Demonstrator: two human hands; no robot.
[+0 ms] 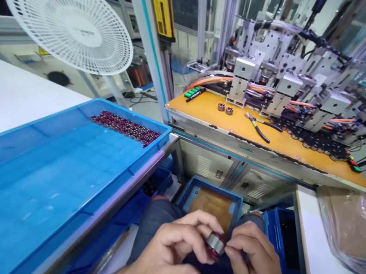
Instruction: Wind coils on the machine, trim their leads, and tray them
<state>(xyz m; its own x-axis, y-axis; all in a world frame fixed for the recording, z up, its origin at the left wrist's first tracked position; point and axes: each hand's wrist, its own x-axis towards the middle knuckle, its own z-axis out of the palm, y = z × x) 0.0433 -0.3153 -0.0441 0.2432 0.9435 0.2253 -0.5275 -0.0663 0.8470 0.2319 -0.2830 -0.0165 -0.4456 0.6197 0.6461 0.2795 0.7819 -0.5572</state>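
Observation:
A small round motor part, with a silver metal band and red winding at its edges, is held above my lap. My left hand grips it between the fingers, its thumb standing apart below. At the part's right edge, my right hand has thumb and forefinger pinched together; whatever is between those tips is too small to make out. The hands partly cover the part's lower side.
On my left, a large blue tray holds rows of small red-and-black parts at its far end. Ahead, an orange bench carries pliers, two motor parts and machinery. A fan stands left; plastic-wrapped cardboard lies right.

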